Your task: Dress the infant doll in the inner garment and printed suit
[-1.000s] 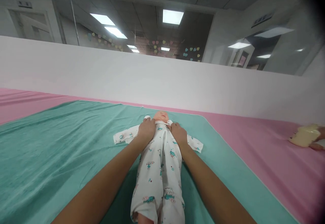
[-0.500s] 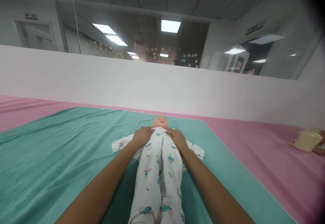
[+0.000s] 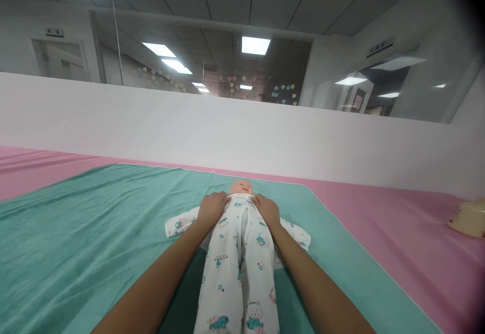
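A baby doll [image 3: 241, 187] lies on its back on a teal towel [image 3: 76, 233], head away from me. It wears a white printed romper [image 3: 238, 263] with its sleeves spread sideways. My left hand [image 3: 212, 208] rests on the doll's left shoulder area, fingers curled onto the romper's collar edge. On the other side of the chest my right hand [image 3: 267, 209] grips the collar edge the same way. A narrow gap in the romper front shows between my hands.
The towel lies on a pink sheet [image 3: 379, 223] covering the bed. A white partition wall [image 3: 227, 127] runs behind it. A pale yellow object [image 3: 470, 218] sits at the far right edge on the pink sheet.
My hands stayed at the romper's collar and drew slightly closer together. The view tilted up a little, so the doll sits lower in the picture. The hand by the yellow object left view.
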Motion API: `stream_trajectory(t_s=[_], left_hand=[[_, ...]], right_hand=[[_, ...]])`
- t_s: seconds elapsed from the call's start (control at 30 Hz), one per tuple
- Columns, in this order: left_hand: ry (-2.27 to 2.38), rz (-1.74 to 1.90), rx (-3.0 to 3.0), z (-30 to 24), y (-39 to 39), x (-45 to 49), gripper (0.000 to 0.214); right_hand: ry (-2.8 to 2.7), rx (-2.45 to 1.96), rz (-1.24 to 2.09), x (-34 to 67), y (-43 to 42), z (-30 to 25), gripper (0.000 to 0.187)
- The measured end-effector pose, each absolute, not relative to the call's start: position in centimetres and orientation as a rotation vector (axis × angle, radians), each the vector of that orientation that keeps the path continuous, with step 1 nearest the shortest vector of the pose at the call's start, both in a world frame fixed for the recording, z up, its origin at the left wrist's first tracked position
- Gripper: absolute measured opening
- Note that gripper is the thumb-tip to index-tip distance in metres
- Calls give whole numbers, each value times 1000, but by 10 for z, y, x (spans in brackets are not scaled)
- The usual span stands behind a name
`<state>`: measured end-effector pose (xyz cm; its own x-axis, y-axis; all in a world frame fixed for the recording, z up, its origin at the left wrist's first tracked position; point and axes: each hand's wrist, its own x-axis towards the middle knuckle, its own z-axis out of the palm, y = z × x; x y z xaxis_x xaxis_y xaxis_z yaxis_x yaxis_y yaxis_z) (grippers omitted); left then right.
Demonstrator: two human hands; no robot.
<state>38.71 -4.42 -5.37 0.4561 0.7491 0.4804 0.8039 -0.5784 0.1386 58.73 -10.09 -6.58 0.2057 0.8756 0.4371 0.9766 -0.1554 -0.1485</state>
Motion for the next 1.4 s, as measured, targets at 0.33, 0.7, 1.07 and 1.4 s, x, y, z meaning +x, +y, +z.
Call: stream_trajectory(t_s=[0.33, 0.7, 1.07, 1.4], left_hand=[[-1385, -755, -2623, -56, -76, 374, 28], [-1748, -730, -2845, -50, -80, 356, 30], [-1839, -1258, -2867, -56, -90, 362, 43], [-1747, -1586, -2636, -53, -94, 359, 39]], right_hand=[[-1800, -1920, -634, 574, -143, -72, 19], [-1618, -2021, -61, 565, -179, -66, 18], [-1418, -1712, 296, 586, -162, -76, 38], [-1191, -1373, 699, 599, -160, -83, 38]])
